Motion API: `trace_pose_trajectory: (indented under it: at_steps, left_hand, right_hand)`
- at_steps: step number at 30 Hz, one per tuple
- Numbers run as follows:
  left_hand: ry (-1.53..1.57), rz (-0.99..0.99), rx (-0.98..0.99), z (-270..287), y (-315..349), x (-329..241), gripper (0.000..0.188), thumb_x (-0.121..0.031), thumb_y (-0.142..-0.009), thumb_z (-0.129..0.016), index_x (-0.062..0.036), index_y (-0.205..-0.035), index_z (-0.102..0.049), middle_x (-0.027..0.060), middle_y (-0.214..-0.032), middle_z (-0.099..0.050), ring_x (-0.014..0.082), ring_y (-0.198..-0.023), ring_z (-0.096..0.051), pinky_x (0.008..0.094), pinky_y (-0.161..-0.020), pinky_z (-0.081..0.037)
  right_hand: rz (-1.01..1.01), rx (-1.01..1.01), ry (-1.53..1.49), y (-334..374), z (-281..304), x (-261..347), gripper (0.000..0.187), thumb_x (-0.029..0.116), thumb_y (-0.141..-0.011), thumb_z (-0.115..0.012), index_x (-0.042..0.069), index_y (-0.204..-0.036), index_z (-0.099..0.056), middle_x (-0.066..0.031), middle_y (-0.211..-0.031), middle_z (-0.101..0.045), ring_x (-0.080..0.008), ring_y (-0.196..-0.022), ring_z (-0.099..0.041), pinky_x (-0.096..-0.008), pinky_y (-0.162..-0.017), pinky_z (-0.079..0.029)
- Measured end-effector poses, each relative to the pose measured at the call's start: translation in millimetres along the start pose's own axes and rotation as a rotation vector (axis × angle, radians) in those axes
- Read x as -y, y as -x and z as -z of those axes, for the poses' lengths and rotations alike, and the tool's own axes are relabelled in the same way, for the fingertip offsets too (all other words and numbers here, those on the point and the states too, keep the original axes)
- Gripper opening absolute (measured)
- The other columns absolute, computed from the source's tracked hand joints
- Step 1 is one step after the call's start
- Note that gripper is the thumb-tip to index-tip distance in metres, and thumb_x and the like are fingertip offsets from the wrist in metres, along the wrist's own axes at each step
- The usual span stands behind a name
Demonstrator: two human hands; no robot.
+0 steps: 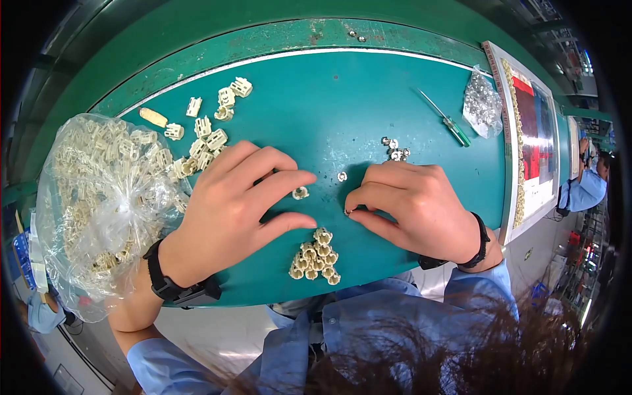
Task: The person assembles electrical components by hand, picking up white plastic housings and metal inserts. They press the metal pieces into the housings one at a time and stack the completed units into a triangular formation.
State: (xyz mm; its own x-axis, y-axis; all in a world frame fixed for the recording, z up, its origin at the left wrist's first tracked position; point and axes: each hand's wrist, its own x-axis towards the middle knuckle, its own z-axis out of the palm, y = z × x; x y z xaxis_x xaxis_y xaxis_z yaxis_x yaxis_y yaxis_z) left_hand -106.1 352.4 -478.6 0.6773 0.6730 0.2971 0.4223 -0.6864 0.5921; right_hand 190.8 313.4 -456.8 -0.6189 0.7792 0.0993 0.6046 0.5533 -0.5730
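My left hand (240,201) is over the green mat, thumb and index finger spread apart. Between them, just under the index fingertip, a small cream plastic socket piece (301,193) appears to stand on the mat. My right hand (413,209) is closed, its thumb and index finger pinching a tiny metal part (348,212) that mostly hides behind the fingertips. A small metal clip (342,176) lies between the two hands. Beyond my right hand's knuckles is a small group of metal clips (397,154). Nearer to me, several cream socket pieces (315,255) sit in a pile.
A clear plastic bag full of cream pieces (115,191) stands at the left, with loose cream housings (209,139) beside it. At the right lie a green-handled screwdriver (454,128), a bag of metal parts (482,102) and a white-framed board (508,151). Another person (586,184) sits far right.
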Motion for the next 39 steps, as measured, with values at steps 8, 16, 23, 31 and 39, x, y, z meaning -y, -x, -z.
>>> trace_pose_trajectory:
  at_steps: [8, 16, 23, 31, 39]
  left_hand:
    - [0.035, 0.007, -0.027, -9.4, 19.4, 0.3, 0.034, -0.021, -0.074, -0.102, -0.0093, -0.100, -0.083, 0.0023, -0.097, -0.074, 0.0267, -0.084, -0.066, 0.0398, -0.072, -0.055]
    - [0.052, 0.007, -0.052, -11.6, 36.7, 12.5, 0.032, -0.019, -0.071, -0.101, -0.0085, -0.088, -0.076, 0.0021, -0.095, -0.074, 0.0269, -0.083, -0.066, 0.0397, -0.072, -0.055]
    - [0.068, 0.007, -0.054, -14.0, 45.8, 24.9, 0.033, -0.019, -0.071, -0.101, -0.0084, -0.088, -0.075, 0.0024, -0.095, -0.073, 0.0271, -0.083, -0.066, 0.0398, -0.072, -0.055]
    - [0.070, 0.002, -0.057, -14.4, 39.6, 24.7, 0.033, -0.019, -0.071, -0.101, -0.0087, -0.087, -0.075, 0.0024, -0.094, -0.073, 0.0271, -0.083, -0.066, 0.0398, -0.072, -0.055]
    - [0.061, 0.005, -0.054, -13.9, 33.2, 22.0, 0.033, -0.020, -0.072, -0.102, -0.0088, -0.087, -0.075, 0.0023, -0.094, -0.073, 0.0271, -0.082, -0.066, 0.0397, -0.071, -0.054]
  right_hand:
    - [-0.041, -0.110, -0.146, -14.4, -14.4, 18.4, 0.023, 0.004, -0.086, -0.095, 0.012, -0.104, -0.085, -0.0042, -0.089, -0.070, -0.0248, -0.072, -0.069, -0.0387, -0.063, -0.055]
    - [0.098, -0.184, -0.078, -37.4, -52.6, 30.0, 0.027, 0.005, -0.082, -0.098, 0.009, -0.104, -0.085, -0.0043, -0.090, -0.070, -0.0250, -0.073, -0.069, -0.0381, -0.061, -0.054]
    - [0.097, -0.169, -0.031, -43.1, -64.0, 31.4, 0.025, 0.007, -0.082, -0.098, 0.009, -0.104, -0.085, -0.0037, -0.088, -0.070, -0.0240, -0.074, -0.070, -0.0379, -0.060, -0.054]
    - [0.098, -0.183, -0.026, -43.2, -60.5, 28.0, 0.024, 0.008, -0.083, -0.098, 0.009, -0.104, -0.086, -0.0032, -0.088, -0.070, -0.0233, -0.073, -0.070, -0.0376, -0.060, -0.054]
    - [0.098, -0.174, -0.011, -42.1, -53.7, 24.7, 0.024, 0.009, -0.083, -0.098, 0.009, -0.105, -0.087, -0.0030, -0.089, -0.071, -0.0227, -0.073, -0.071, -0.0367, -0.060, -0.056]
